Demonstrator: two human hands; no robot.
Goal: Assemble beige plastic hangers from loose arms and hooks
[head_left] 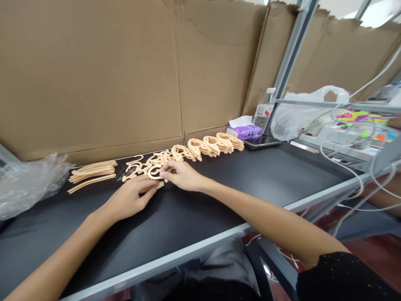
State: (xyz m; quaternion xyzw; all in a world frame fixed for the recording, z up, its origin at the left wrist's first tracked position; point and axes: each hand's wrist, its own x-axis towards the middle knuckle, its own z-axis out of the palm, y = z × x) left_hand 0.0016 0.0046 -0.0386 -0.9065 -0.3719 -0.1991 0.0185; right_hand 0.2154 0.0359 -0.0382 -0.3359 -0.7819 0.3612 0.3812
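Between finger and thumb my right hand (179, 174) pinches a flat peach-coloured ring-shaped piece (154, 172). My left hand (132, 196) is closed around a few long peach-coloured strips (153, 187), whose ends stick out past the fingers to the right. Both hands almost meet over the dark table. Just behind them lies a loose heap of curved peach-coloured pieces (158, 158). Several neat stacks of looped pieces (213, 145) run in a row to the back right. Left of the heap, more long strips (94, 170) are piled, with a single strip (91, 183) in front.
A crumpled clear plastic bag (37, 184) lies at the left. Cardboard (103, 83) walls the back. At the back right stand a purple tissue pack (246, 130), a plastic bottle (265, 109) and a dark tablet (262, 142). White cables (354, 177) hang by the right-hand frame.
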